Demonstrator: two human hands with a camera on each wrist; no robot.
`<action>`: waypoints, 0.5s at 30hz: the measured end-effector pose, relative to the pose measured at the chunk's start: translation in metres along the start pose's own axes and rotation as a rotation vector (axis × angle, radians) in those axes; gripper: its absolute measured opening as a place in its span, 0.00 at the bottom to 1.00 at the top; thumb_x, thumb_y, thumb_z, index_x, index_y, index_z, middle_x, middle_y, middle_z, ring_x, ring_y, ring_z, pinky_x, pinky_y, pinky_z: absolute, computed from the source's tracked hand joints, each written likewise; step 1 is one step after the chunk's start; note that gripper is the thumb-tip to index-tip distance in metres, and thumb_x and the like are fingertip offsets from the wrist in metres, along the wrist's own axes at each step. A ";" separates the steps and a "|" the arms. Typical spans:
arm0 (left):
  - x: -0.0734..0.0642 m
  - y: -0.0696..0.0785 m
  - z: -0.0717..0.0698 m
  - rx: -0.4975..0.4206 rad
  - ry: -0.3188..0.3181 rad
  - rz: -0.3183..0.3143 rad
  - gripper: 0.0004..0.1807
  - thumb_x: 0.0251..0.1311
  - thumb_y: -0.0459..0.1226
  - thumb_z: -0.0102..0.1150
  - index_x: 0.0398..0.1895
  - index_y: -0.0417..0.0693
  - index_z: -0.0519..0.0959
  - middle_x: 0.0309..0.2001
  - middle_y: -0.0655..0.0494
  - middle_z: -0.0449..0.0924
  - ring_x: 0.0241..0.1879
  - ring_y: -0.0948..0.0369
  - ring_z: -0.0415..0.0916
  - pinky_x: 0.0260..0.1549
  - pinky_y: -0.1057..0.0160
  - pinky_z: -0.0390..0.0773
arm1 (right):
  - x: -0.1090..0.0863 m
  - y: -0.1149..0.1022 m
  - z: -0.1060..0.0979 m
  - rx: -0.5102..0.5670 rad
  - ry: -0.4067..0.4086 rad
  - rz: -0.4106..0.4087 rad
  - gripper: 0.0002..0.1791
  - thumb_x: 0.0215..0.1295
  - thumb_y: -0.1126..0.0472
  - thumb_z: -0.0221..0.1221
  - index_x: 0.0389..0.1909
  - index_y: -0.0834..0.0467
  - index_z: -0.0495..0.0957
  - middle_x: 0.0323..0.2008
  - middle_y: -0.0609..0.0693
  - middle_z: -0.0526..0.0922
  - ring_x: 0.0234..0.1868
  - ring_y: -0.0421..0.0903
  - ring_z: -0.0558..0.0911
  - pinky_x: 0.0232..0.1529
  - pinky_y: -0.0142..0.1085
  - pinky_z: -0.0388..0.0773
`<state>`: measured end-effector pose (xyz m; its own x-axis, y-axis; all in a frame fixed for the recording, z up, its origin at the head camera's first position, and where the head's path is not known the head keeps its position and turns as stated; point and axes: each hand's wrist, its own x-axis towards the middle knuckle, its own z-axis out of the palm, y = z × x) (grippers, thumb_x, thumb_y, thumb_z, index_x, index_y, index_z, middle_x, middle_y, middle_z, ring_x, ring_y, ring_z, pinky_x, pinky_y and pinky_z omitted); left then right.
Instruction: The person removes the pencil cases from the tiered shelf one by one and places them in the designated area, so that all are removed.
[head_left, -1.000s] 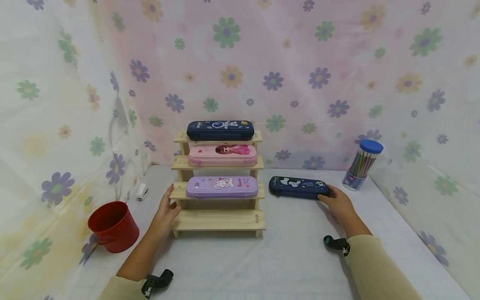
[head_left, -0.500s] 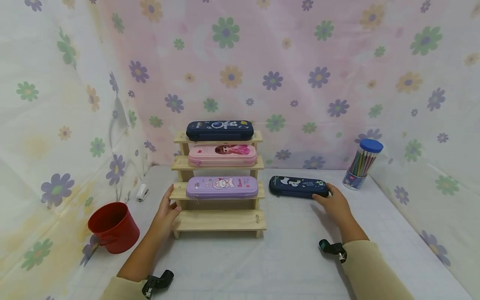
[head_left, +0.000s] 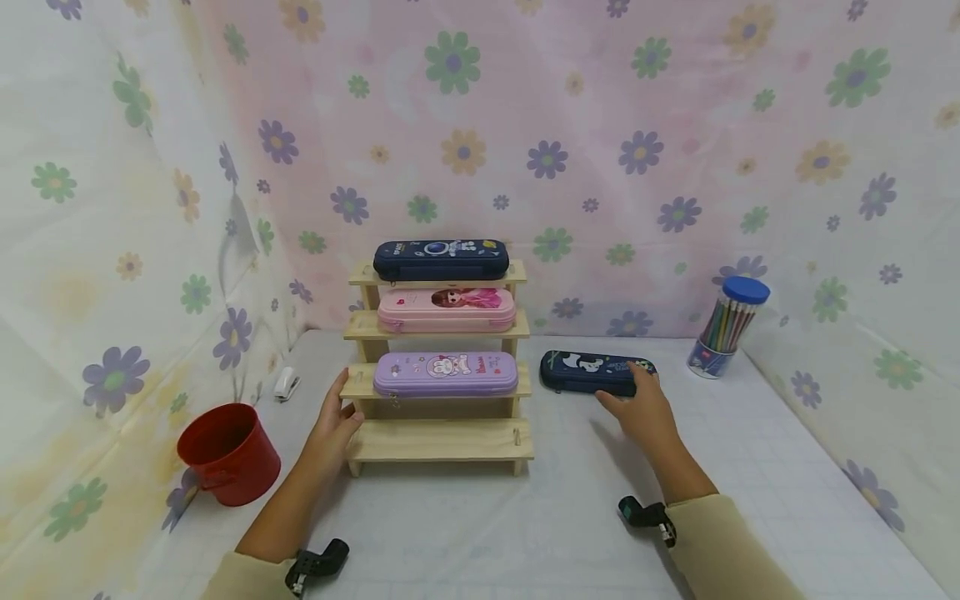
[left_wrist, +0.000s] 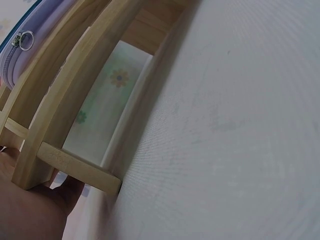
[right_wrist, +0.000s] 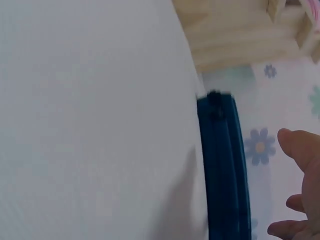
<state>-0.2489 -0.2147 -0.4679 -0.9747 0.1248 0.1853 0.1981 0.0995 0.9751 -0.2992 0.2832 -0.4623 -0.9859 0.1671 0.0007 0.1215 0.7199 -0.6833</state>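
Navy panda case (head_left: 573,379) lies at 3 o'clock from the wooden rack (head_left: 438,439). I read the right hand (head_left: 648,415) wide, holding nothing, at the case's 4 o'clock; left hand (head_left: 330,431) grips the rack at 8.

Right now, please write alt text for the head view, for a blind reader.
A person's right hand hovers over the right end of a navy pencil case on a white table, while the left hand grips the left side of a four-step wooden stand. On its upper three steps, bottom to top, lie a purple case, a pink case and an astronaut case.
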 end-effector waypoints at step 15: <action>0.000 0.000 0.000 0.000 -0.004 0.003 0.41 0.79 0.26 0.36 0.87 0.53 0.33 0.86 0.44 0.28 0.81 0.30 0.40 0.75 0.32 0.48 | -0.033 -0.064 0.025 0.010 -0.041 -0.181 0.53 0.66 0.35 0.66 0.84 0.50 0.53 0.82 0.62 0.54 0.81 0.68 0.55 0.73 0.69 0.58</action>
<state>-0.2490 -0.2151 -0.4678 -0.9737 0.1292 0.1877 0.2009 0.0989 0.9746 -0.2768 0.2152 -0.4370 -0.9955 0.0080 0.0947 -0.0590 0.7291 -0.6819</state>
